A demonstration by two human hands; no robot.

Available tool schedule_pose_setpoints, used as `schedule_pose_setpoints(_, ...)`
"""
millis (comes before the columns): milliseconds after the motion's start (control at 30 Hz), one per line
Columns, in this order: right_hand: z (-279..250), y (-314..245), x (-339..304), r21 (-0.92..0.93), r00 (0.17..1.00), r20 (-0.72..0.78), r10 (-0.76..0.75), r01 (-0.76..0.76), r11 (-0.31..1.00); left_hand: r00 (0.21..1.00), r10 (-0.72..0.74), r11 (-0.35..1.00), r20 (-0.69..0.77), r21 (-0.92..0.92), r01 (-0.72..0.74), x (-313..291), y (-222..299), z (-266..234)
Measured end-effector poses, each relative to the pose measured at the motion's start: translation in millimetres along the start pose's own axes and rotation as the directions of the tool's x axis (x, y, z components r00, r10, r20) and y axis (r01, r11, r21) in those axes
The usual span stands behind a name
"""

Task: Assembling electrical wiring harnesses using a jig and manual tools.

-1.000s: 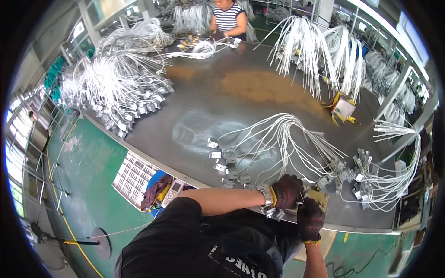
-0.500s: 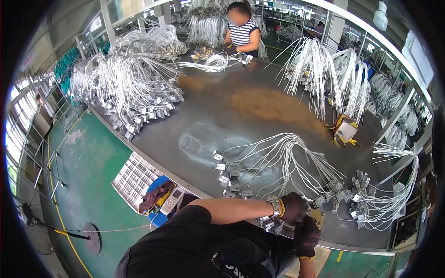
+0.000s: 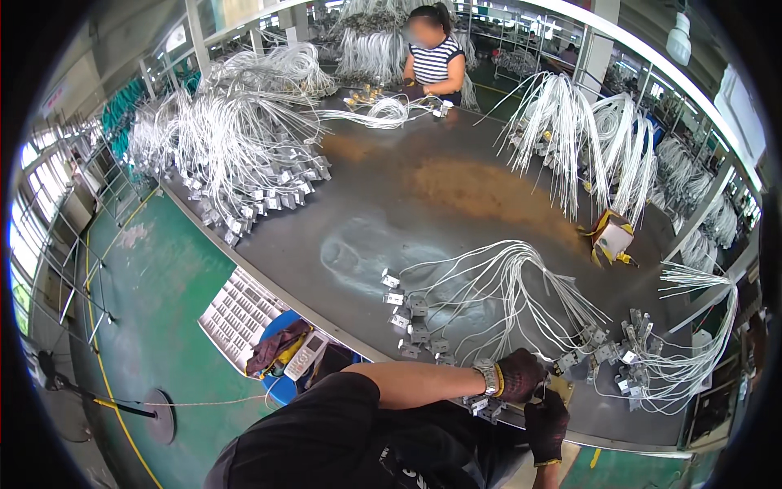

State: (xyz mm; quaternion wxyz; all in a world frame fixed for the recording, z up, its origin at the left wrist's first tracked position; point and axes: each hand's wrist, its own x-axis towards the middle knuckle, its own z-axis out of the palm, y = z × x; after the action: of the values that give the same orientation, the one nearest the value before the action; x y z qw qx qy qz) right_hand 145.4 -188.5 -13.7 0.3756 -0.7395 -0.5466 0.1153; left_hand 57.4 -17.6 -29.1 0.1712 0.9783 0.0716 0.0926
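Note:
My left hand, in a dark glove with a metal watch at the wrist, is at the table's near edge with its fingers closed. Just below it, my right hand, gloved too, has its fingertips pinched together close to the left ones. What they grip is too small and covered to make out. A brass-coloured plate shows beside my fingers. Beyond my left hand lies a bundle of white wires, with small metal connector housings at its left ends. More metal housings sit under my left forearm.
Another wire bundle curves at the right edge. Heaps of wired parts cover the table's far left, and more wires hang at the far right. A yellow-and-white wrapped block lies right. Across the table a person works.
The whole view has shifted slightly. My hands stay together at the table edge, the right one a little more turned, its fingertips now showing below the left hand.

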Motion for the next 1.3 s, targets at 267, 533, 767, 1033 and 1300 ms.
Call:
schedule_pose_setpoints(267,-3,17,-20,0.211,0.968,-0.112,0.224,-0.197,0.957,1.000,0.005,1.000,-0.017,-0.005,-0.005,-1,-2,7)
schedule_pose_setpoints(533,-8,44,-33,0.266,0.949,0.051,0.310,-0.312,0.912,0.998,0.059,0.997,-0.022,-0.040,-0.059,-6,-2,-4)
schedule_pose_setpoints(767,-23,2,-22,0.059,0.980,-0.005,0.200,-0.199,0.978,0.999,0.011,0.998,-0.041,-0.062,-0.014,-6,1,-3)
schedule_pose_setpoints(1033,-29,-10,-16,-0.187,0.988,0.012,0.151,-0.146,0.971,0.999,0.034,0.999,-0.037,-0.014,-0.035,-4,-4,2)
schedule_pose_setpoints(1300,-26,-16,-21,-0.258,0.997,0.006,0.080,-0.075,0.963,1.000,0.014,0.999,-0.025,-0.029,-0.015,-11,5,-3)
